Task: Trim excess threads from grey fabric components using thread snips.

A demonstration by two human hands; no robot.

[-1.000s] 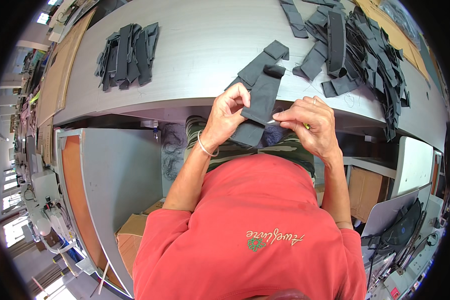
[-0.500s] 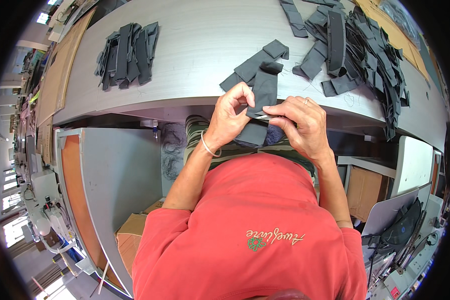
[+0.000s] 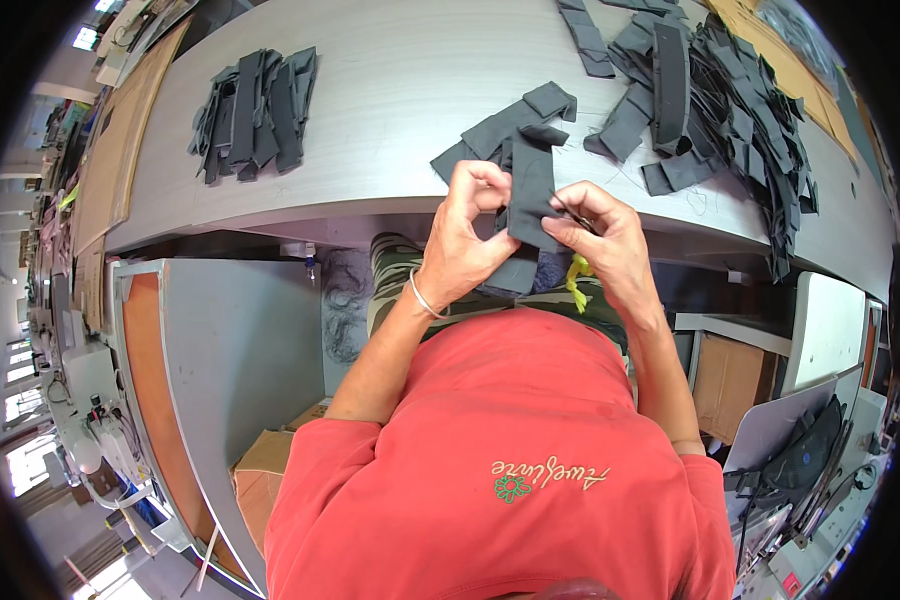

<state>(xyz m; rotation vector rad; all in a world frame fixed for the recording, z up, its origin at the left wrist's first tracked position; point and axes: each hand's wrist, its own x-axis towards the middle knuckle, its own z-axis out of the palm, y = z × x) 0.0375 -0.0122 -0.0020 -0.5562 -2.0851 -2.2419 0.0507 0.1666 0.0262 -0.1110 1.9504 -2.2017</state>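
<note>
My left hand [image 3: 462, 235] is closed on a dark grey fabric strip [image 3: 532, 190], pinching its left edge between fingers and thumb. The strip stands up over the table's front edge, with a folded end hanging down toward my lap. At the strip's right edge, my right hand [image 3: 610, 240] is closed round a small, slim dark tool [image 3: 576, 217], mostly hidden by the fingers, so I cannot tell its exact kind. A yellow ribbon [image 3: 578, 280] dangles below that hand. More grey strips [image 3: 518, 115] lie on the table just beyond my hands.
A large heap of grey strips [image 3: 740, 120] covers the table's right side, some drooping over the front edge. A smaller bundle [image 3: 255, 110] lies on the left of the pale table [image 3: 390, 90]. Under it stand a grey cabinet [image 3: 240, 310] and a cardboard box [image 3: 732, 385].
My right hand has turned, and the yellow ribbon has come into view below it. The fabric strip has been shifted slightly in my left hand, and its upper end has tilted.
</note>
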